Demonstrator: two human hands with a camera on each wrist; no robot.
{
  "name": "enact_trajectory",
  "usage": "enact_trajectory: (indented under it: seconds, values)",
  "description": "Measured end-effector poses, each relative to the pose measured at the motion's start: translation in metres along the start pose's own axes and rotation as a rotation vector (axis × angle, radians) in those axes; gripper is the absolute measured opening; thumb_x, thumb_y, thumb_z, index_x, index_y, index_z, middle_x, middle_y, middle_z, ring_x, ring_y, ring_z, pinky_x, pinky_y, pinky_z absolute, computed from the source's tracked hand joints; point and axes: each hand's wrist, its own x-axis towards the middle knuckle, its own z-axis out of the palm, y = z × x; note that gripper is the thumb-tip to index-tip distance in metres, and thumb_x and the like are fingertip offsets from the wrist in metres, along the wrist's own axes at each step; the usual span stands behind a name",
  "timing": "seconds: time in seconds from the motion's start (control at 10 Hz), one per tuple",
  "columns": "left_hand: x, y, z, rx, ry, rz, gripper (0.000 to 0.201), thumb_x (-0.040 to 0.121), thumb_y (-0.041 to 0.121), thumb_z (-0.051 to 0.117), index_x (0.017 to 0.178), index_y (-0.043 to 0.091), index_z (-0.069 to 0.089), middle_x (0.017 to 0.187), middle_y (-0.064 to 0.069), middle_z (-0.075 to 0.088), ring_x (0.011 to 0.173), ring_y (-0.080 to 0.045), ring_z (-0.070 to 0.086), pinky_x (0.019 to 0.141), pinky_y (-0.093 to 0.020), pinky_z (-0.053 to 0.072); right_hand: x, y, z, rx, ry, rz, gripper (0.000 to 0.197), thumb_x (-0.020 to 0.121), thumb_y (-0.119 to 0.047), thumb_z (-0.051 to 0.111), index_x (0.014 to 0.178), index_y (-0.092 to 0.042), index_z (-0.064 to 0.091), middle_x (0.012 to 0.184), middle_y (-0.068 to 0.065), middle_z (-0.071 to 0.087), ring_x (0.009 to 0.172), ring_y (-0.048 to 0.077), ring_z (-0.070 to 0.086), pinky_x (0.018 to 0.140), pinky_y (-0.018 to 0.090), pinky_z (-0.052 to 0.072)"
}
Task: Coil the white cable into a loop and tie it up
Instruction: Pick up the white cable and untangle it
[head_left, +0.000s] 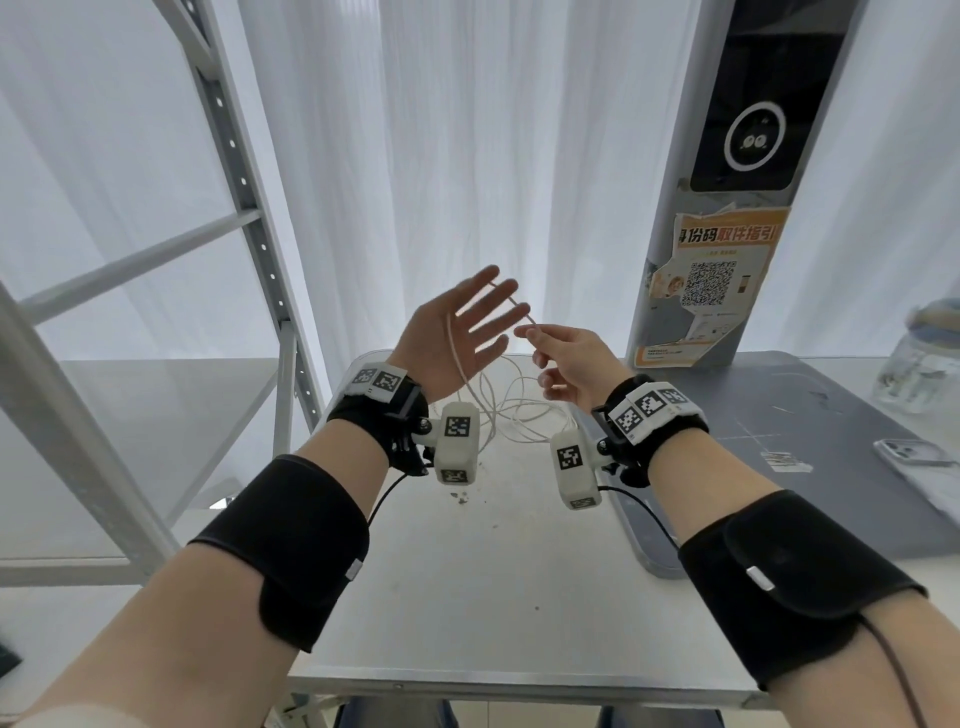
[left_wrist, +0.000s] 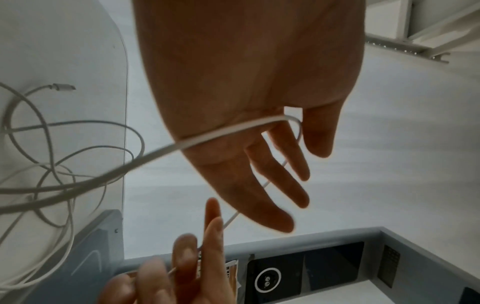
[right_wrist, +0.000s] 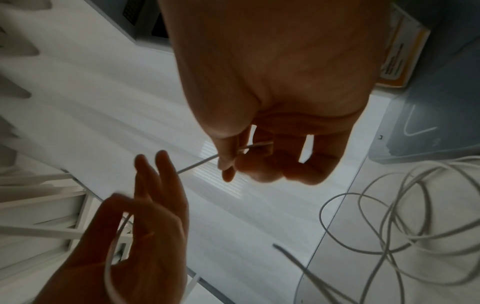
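My left hand (head_left: 465, 330) is raised above the table with palm up and fingers straight and spread. The white cable (head_left: 455, 349) lies across its palm (left_wrist: 233, 127), turns between thumb and forefinger and passes behind the fingers. My right hand (head_left: 563, 358) pinches that strand (right_wrist: 197, 163) between thumb and forefinger, close to the left fingertips. The rest of the cable lies in a loose tangle (head_left: 514, 410) on the white table (head_left: 467, 597) below both hands. One plug end (left_wrist: 63, 87) rests on the table.
A grey kiosk pillar (head_left: 727, 234) with a screen and an orange poster stands at the back right. A metal shelf frame (head_left: 249, 234) is on the left. A grey mat (head_left: 779, 415), a phone (head_left: 914, 452) and a glass jar (head_left: 919, 374) lie to the right.
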Motion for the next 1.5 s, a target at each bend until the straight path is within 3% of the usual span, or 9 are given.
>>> enact_trajectory:
  seconds: [0.2,0.4,0.7,0.8,1.0,1.1,1.2,1.3,1.5]
  values:
    - [0.006,0.007,0.0,-0.134,-0.082,0.121,0.042,0.099,0.018,0.052,0.138,0.035,0.051,0.146,-0.009,0.052,0.135,-0.034,0.048,0.106,-0.061,0.04,-0.001,0.001,-0.003,-0.163,-0.068,0.103,0.017,0.099,-0.033,0.064,0.109,-0.023,0.075,0.067,-0.003,0.044,0.048,0.011,0.043,0.051,0.026,0.042]
    - [0.013,0.002,0.0,0.078,0.15,0.224,0.073,0.097,0.02,0.056,0.148,0.056,0.019,0.162,0.004,0.023,0.15,-0.028,0.019,0.113,-0.061,0.027,-0.007,0.005,-0.001,-0.375,-0.244,0.201,0.021,0.101,-0.03,0.062,0.114,-0.02,0.075,0.071,-0.001,0.052,0.052,0.013,0.049,0.053,0.028,0.042]
    - [0.026,-0.014,-0.011,0.436,0.597,0.282,0.062,0.104,0.029,0.042,0.154,0.044,0.008,0.163,0.003,0.017,0.147,-0.023,0.025,0.116,-0.057,0.024,-0.02,-0.015,-0.006,-0.524,-0.31,0.214,0.019,0.1,-0.017,0.063,0.118,-0.016,0.066,0.097,-0.003,0.08,0.062,0.016,0.072,0.043,0.02,0.039]
    - [0.024,-0.021,-0.008,0.641,0.663,0.404,0.064,0.102,0.015,0.045,0.15,0.05,0.021,0.153,-0.001,0.031,0.109,0.001,0.054,0.09,-0.022,0.046,-0.022,-0.022,-0.005,-0.571,-0.264,0.142,0.015,0.096,-0.02,0.069,0.11,-0.019,0.073,0.096,-0.004,0.08,0.067,0.014,0.068,0.048,0.021,0.038]
    - [0.013,-0.033,0.002,0.702,0.531,0.145,0.048,0.105,0.018,0.035,0.141,0.049,0.037,0.144,-0.009,0.041,0.092,-0.016,0.056,0.076,-0.05,0.057,-0.021,-0.028,-0.001,-0.308,-0.235,-0.032,0.007,0.094,-0.014,0.069,0.1,-0.012,0.072,0.094,0.006,0.079,0.07,0.017,0.066,0.049,0.024,0.037]
    - [0.009,-0.039,0.009,0.746,0.422,0.03,0.035,0.106,0.025,0.032,0.135,0.041,0.044,0.129,0.0,0.054,0.104,-0.024,0.063,0.065,-0.044,0.06,-0.024,-0.031,0.002,-0.259,-0.335,-0.078,0.006,0.097,-0.015,0.067,0.098,-0.013,0.072,0.095,0.009,0.077,0.067,0.019,0.066,0.045,0.023,0.038]
    - [0.005,-0.043,0.011,0.832,0.329,-0.065,0.043,0.104,0.051,0.032,0.125,0.022,0.056,0.09,-0.002,0.067,0.065,-0.021,0.069,0.051,-0.024,0.041,-0.025,-0.032,0.004,-0.264,-0.348,-0.109,0.011,0.098,-0.017,0.065,0.101,-0.011,0.074,0.088,0.006,0.075,0.062,0.017,0.063,0.043,0.021,0.037]
    - [0.008,-0.047,0.008,0.757,0.302,-0.104,0.063,0.097,0.069,0.017,0.115,0.031,0.064,0.072,-0.005,0.067,0.047,-0.02,0.056,0.044,-0.021,0.03,-0.023,-0.031,0.003,-0.307,-0.265,-0.149,0.022,0.096,-0.02,0.068,0.106,-0.001,0.073,0.079,0.002,0.072,0.055,0.014,0.054,0.043,0.02,0.034]
    - [0.01,-0.047,0.008,0.649,0.252,-0.172,0.081,0.096,0.071,0.012,0.082,0.009,0.063,0.053,-0.006,0.046,0.038,-0.014,0.025,0.044,-0.021,0.021,-0.016,-0.03,0.0,-0.308,-0.149,-0.147,0.017,0.09,-0.023,0.076,0.079,-0.011,0.074,0.058,0.002,0.054,0.041,0.013,0.034,0.042,0.022,0.019]
